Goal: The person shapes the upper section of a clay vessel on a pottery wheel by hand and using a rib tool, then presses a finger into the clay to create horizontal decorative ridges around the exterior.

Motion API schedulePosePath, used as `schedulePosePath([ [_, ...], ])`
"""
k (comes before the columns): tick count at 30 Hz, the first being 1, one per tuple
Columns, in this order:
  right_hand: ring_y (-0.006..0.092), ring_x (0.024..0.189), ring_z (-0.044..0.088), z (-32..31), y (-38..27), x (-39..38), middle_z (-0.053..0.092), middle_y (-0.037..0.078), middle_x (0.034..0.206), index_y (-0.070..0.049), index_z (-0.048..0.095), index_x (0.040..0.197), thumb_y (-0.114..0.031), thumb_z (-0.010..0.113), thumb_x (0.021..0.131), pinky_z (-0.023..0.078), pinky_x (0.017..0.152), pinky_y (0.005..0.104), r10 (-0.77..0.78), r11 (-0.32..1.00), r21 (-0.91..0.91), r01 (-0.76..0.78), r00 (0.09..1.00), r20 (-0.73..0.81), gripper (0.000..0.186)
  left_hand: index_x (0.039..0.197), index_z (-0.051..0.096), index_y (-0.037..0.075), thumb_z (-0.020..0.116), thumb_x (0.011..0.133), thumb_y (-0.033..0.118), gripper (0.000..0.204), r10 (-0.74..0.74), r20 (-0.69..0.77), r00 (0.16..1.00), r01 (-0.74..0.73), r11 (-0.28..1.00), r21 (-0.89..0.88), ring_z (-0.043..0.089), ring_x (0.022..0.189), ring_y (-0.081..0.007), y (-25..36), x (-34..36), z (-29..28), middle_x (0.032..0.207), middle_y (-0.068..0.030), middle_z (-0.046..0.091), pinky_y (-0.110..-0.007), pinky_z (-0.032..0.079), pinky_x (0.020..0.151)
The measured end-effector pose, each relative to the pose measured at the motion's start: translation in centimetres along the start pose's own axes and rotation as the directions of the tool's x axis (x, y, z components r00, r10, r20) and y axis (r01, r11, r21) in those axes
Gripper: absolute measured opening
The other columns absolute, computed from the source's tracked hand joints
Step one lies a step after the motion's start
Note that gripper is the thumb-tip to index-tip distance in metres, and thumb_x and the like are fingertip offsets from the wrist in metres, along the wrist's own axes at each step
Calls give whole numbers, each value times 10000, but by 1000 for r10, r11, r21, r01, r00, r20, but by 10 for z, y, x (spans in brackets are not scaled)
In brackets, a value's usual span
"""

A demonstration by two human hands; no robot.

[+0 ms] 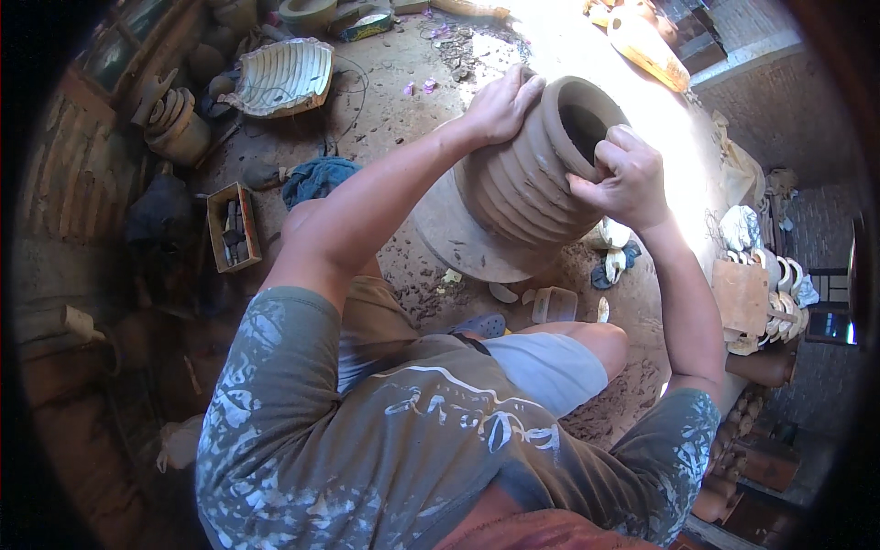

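Note:
A grey-brown clay pot with ridged coils round its wall stands tilted in view on a round turntable. Against its far left side, just below the rim, my left hand is cupped round the outer wall; most of its fingers are hidden. My right hand is closed at the right part of the rim. Its thumb presses near the rim's edge and the other fingers curl by the opening; whether they pinch loose clay there is hidden. The inside of the pot is dark.
Below the turntable lie a clear plastic tub and clay crumbs. To the left are a wooden box of tools, a teal cloth and a ribbed, curved piece. Stacked pottery stands at the right.

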State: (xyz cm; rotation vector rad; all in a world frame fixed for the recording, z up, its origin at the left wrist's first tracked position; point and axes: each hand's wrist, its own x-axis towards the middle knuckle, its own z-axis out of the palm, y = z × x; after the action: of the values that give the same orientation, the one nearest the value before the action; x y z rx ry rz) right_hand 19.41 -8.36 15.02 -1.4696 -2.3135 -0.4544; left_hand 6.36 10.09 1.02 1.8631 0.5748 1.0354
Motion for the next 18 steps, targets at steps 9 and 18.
schedulePosePath([
  [9, 265, 611, 541, 16, -5, 15, 472, 76, 635, -74, 482, 596, -221, 850, 661, 455, 556, 399, 85, 996, 1, -85, 995, -44, 401, 1299, 544, -29, 461, 1138, 418, 483, 13, -144, 989, -9, 1000, 29, 680, 1088, -533, 11, -23, 3, 1115, -327, 724, -579, 521, 954],
  [18, 329, 733, 665, 32, -14, 37, 613, 112, 747, -67, 599, 664, -262, 759, 698, 549, 673, 465, 203, 976, -82, -203, 979, -3, 255, 1353, 513, -73, 473, 1137, 382, 505, -23, -297, 955, 61, 991, 118, 649, 1078, -566, 19, -46, 18, 1133, -363, 694, -601, 500, 936],
])
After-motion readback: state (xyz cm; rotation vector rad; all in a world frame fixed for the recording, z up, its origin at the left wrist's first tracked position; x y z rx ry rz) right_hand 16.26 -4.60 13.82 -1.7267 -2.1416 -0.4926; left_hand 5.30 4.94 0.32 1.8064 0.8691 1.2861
